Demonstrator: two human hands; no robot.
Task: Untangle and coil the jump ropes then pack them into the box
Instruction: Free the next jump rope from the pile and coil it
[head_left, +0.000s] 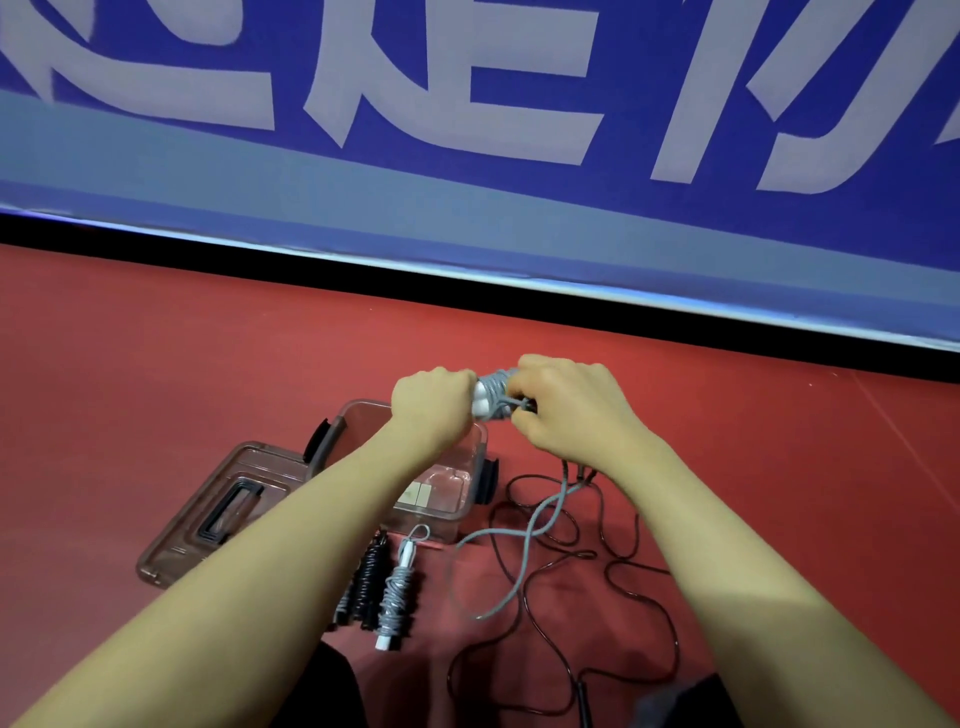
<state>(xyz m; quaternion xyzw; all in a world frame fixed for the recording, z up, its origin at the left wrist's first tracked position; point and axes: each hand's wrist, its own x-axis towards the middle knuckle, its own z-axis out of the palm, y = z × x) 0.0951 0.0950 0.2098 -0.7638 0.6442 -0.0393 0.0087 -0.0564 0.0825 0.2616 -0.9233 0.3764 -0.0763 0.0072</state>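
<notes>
Red floor (156, 364), blue banner wall (467, 104) behind. No surface here, everything's on the floor.

Clear box (447, 499) open in front of me, under my left forearm. Only a small pale label or card visible inside, no ropes packed. Its lid (218, 509) lies flat just beside it to the left.

Progress, my read: roughly halfway on coiling, zero on packing.
- Done: 2 bundles wound round their handles, lying side by side near the box's front edge: black bundle (366, 582) and grey bundle (395, 592).
- In hand: 1 grey rope (524, 551), partly wound. Held above the far edge of the box.
- Left: 1 black rope (623, 582) loose on the floor to the right, looped over itself and crossing the grey tail. Needs separating.

Count: 4 ropes, 2 grey, 2 black. 1 box, 1 lid.

Left hand (434, 402): fingers closed tight round the white handles with the grey wraps on them. Right hand (566, 408): fingers curled, pinching the grey cord at the wrap, looks like tucking or laying a turn. Grey tail hangs from under my right hand down to the floor.

Remaining: finish this wind, coil the black, put all four in the box.
</notes>
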